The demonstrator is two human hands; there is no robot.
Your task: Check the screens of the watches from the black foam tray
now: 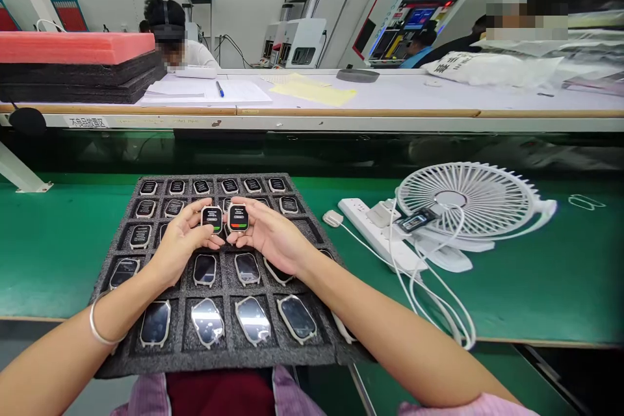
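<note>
The left hand is closed on a strapless smartwatch body, pinched by its edges between thumb and fingers. The right hand clamps a second watch body the same way. The two are held side by side, almost touching, just above the middle of the tray, with their faces turned up to the camera. Both screens are lit: each shows pale text, the left one with a green bar below it and the right one with a red bar. Under the hands lies a dark foam tray resting partly on the person's lap and partly on the bench edge, its pockets filled with more watch bodies. Those in the far rows show lit text much like the pair in hand, while those in the nearest rows are dark and only reflect the ceiling lights. By that showing, perhaps half the tray has been brought to a lit screen and the near half is not yet lit. To the right, on the green mat, lie a white power strip, a small charging puck on its cable and a white desk fan.
</note>
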